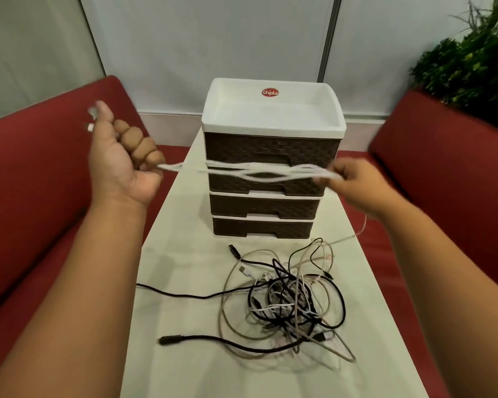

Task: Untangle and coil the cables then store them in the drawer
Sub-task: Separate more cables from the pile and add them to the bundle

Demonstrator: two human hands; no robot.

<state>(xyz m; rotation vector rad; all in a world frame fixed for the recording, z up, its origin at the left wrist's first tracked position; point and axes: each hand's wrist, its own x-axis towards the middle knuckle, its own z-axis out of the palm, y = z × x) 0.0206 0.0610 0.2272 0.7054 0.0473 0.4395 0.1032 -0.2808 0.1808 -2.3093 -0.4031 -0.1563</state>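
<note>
1. On the far left there is a red sofa (41,173), and it continues on the right side of the table (184,268).
2. The left hand (121,156) is raised above the left edge of the table. Its grip is a closed fist around one end of a white cable (256,172); two plugs of the cable stick out near the thumb, but they are blurred.
3. The white cable is stretched in several loose strands from the left fist to the right hand, in the air in front of the drawer unit. It looks light, thin and soft, so I judge it will bend easily and coil without force. It may slip, so it is better to hold it near the plugs and keep the loops pinched together.
4. The drawer unit (270,156) stands at the far end of the table. It has a white top tray and four brown woven-look drawers, all of them closed, so no cable is stored yet.
5. Near the front of the table lies the cable pile (288,300), black, white and grey cables tangled together, with some black ends running out to the left. I think pulling hard will tighten the knots; taking a free plug end and following it out is safer.
6. The right hand (360,185) holds the other end of the white strands; its grip is a pinch, though motion blur hides the fingers.
7. A green plant (472,61) stands behind the sofa, far right.
</note>
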